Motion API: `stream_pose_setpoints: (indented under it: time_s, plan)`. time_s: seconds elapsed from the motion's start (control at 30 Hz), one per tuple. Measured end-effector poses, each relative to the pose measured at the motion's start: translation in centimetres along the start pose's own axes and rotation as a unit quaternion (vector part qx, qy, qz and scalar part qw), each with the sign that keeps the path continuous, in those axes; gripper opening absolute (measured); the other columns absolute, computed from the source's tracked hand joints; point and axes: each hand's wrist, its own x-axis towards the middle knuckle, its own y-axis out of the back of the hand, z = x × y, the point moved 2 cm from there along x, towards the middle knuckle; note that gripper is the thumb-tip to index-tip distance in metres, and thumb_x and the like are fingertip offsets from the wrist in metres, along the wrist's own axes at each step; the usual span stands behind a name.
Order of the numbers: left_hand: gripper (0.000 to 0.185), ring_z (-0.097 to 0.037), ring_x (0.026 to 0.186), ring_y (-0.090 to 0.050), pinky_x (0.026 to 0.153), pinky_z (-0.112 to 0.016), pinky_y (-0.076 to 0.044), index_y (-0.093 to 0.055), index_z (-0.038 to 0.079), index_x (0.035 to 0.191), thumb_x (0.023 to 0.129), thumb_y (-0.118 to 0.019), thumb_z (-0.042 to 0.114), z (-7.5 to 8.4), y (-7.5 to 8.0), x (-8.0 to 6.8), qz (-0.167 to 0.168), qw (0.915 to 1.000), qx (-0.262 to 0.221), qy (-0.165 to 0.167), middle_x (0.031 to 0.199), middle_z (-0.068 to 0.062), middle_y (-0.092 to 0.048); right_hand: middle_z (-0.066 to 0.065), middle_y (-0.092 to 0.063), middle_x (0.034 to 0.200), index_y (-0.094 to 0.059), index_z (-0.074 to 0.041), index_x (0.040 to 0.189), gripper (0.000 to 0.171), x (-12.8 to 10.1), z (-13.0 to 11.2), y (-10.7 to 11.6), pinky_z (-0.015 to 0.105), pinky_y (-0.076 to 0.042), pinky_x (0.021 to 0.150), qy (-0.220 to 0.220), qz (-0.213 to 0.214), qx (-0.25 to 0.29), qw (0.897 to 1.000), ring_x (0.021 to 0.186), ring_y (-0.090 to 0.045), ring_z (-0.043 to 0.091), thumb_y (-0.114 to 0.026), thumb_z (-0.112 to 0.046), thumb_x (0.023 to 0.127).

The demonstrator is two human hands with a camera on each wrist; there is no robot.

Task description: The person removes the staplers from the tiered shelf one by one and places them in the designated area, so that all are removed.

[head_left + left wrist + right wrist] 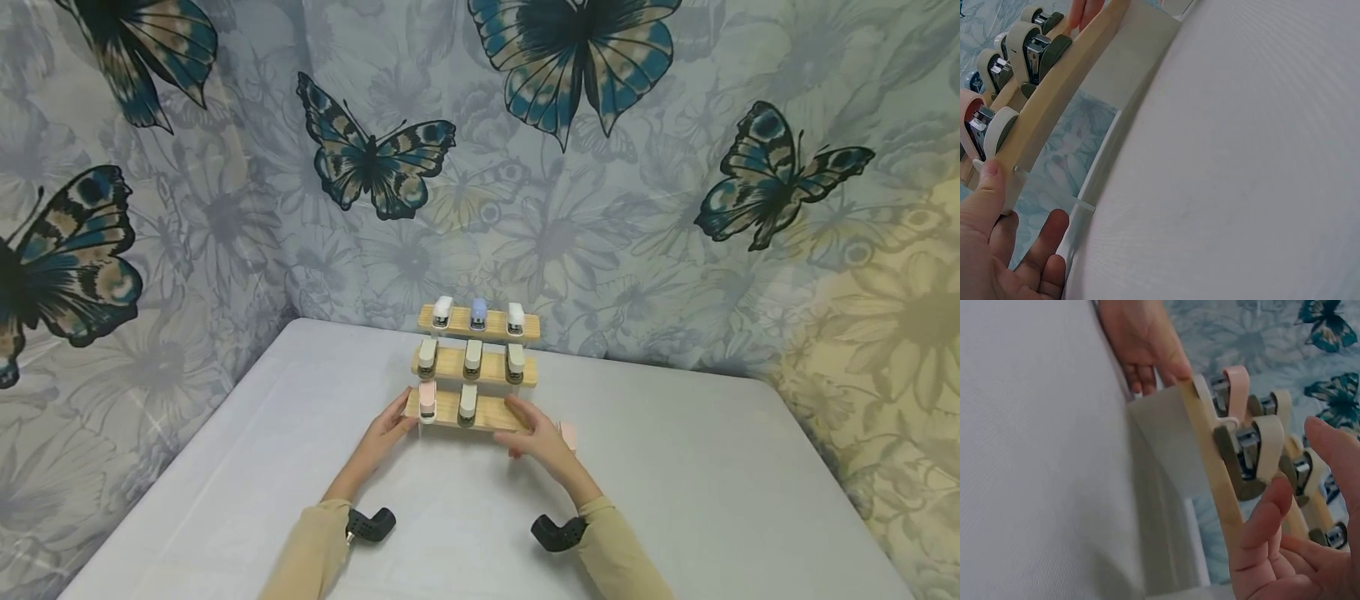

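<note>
A three-tier wooden display rack (pixel 491 411) bears rows of small staplers. My left hand (pixel 386 429) grips the left end of its lowest board, thumb on the board and fingers below, beside a pink stapler (pixel 427 400). At the board's right end, my right hand (pixel 542 435) holds the wood, its thumb raised apart in the right wrist view and a bent finger near a cream stapler (pixel 1269 447). Two staplers stand on this board, three on each board above, among them a blue stapler (pixel 478 312). The right hand partly hides the board's end.
A pink object (pixel 567 435) lies on the white-covered table (pixel 675 467) just beyond my right hand, partly hidden, its kind unclear. Butterfly-patterned fabric (pixel 562 242) hangs close behind the rack. Black wrist devices (pixel 558 533) sit at both cuffs.
</note>
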Motion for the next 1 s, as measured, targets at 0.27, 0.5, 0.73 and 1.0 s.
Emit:
stream_pose_setpoints:
  time_s: [0.27,0.5,0.73,1.0]
  plan:
    - [0.052,-0.007,0.112,-0.019,0.087,-0.023,-0.026,-0.025,0.023,0.123,0.077,-0.048,0.03,0.0,0.2,0.1,-0.004,1.0,0.001,0.004,0.127,0.007,-0.019,0.0,-0.014,0.128,-0.017,-0.021,0.125,0.079,3.1,-0.7,-2.8,0.033,-0.047,0.051,-0.075,-0.005,0.063,0.995,0.057,-0.053,0.022,-0.063,-0.037,0.063]
    - [0.052,-0.012,0.112,-0.02,0.087,-0.027,-0.027,-0.025,0.018,0.124,0.078,-0.048,0.026,-0.1,0.2,0.1,-0.008,0.9999,-0.006,-0.003,0.127,0.001,-0.019,0.005,-0.012,0.129,-0.012,-0.015,0.127,0.086,4.0,-2.5,-4.3,0.031,-0.047,0.054,-0.095,-0.021,0.095,0.991,0.056,-0.053,0.016,-0.065,-0.031,0.062]
    - [0.052,-0.012,0.112,-0.022,0.085,-0.026,-0.029,-0.024,0.019,0.124,0.079,-0.047,0.028,-0.1,0.1,0.1,-0.009,1.0,-0.004,0.0,0.127,0.001,-0.019,0.019,-0.019,0.125,-0.017,-0.001,0.125,0.075,2.9,-5.6,-4.5,0.029,-0.047,0.048,-0.055,-0.003,0.129,0.99,0.049,-0.051,0.015,-0.063,-0.017,0.067]
    - [0.054,-0.012,0.109,-0.027,0.083,-0.026,-0.032,-0.024,0.017,0.124,0.078,-0.048,0.03,-0.2,0.1,0.1,-0.001,1.0,0.001,0.008,0.127,0.002,-0.02,0.009,-0.03,0.122,-0.028,-0.011,0.123,0.074,2.7,-4.5,-4.2,0.03,-0.046,0.043,-0.065,0.038,0.073,0.994,0.044,-0.049,0.011,-0.066,-0.026,0.062]
